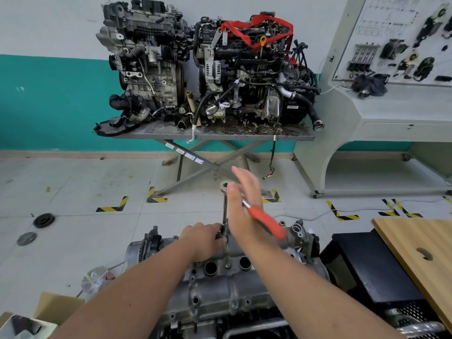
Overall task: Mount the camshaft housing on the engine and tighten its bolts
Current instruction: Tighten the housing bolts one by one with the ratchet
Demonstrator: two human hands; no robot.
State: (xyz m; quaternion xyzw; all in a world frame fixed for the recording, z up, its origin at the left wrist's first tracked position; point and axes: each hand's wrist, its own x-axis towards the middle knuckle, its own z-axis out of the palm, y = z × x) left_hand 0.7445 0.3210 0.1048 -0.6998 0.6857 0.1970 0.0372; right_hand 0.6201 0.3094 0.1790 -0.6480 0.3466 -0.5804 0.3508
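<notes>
The camshaft housing (220, 287) at lower centre is dull grey cast metal, rough and grimy. The ratchet (254, 211) above it has a bright polished metal head and extension bar and a glossy red plastic grip. At lower right lies a matt, pale wooden board (415, 243) with visible grain. The bench (215, 135) in the upper middle is stained, oily metal. The floor (73, 187) is smooth, scuffed pale tile.

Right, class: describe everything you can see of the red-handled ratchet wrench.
The ratchet wrench has a round steel head, a chrome shank and a red grip, blurred. It slopes down to the right above the camshaft housing. A dark extension bar drops upright from its head to a bolt. The right hand presses it with straight fingers; the left hand steadies the bar's foot.
</notes>
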